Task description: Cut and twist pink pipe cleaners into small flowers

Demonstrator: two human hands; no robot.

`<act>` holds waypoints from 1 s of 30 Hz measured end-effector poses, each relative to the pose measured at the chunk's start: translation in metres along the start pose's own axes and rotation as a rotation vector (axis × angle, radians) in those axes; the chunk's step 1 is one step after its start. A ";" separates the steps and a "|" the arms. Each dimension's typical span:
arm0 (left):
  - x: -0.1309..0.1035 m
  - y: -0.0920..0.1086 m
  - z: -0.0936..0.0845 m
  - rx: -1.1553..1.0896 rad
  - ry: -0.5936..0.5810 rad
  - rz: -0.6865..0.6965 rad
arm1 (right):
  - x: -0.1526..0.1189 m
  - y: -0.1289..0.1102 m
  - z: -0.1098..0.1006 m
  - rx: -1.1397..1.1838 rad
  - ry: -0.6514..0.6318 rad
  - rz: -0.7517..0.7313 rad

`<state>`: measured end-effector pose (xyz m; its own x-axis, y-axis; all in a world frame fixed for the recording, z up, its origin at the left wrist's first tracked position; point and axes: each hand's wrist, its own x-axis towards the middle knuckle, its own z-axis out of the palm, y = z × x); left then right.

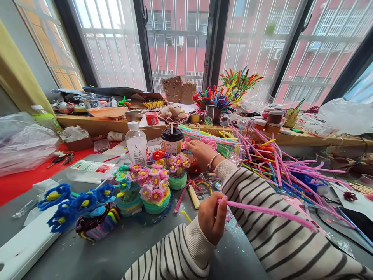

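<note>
A long pink pipe cleaner (271,212) is pinched in my left hand (212,217), low in the middle, and it stretches right across my right sleeve. My right hand (201,154), with a beaded bracelet at the wrist, reaches forward to pink flowers beside a lidded cup (172,143); its fingertips are partly hidden among the petals, and what they touch is unclear. Left of it stand small pots of pipe-cleaner flowers: a pink bunch (154,182), a teal one (124,182) and a blue one (84,203). A cream stick-like piece (193,197) lies near my left hand.
A plastic bottle (136,146) stands behind the flowers. Loose pipe cleaners (279,163) heap up at the right, near a phone (358,223). Jars, bowls and a colourful bundle (214,99) line the window ledge (116,122). A white bar (29,243) lies front left.
</note>
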<state>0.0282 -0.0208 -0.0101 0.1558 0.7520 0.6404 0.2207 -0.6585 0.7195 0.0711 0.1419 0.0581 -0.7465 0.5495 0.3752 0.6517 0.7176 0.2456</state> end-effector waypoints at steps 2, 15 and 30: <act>0.001 0.001 0.000 0.008 0.006 0.006 | -0.001 0.002 -0.002 -0.004 -0.034 0.016; 0.002 0.004 -0.001 0.025 -0.046 0.011 | -0.061 0.026 -0.027 -0.005 0.168 0.163; 0.002 0.007 -0.001 0.037 -0.062 0.031 | -0.067 0.018 0.010 0.744 0.249 0.733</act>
<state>0.0290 -0.0234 -0.0035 0.2217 0.7326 0.6435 0.2502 -0.6806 0.6887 0.1318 0.1222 0.0282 -0.1039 0.9096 0.4024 0.6211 0.3753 -0.6880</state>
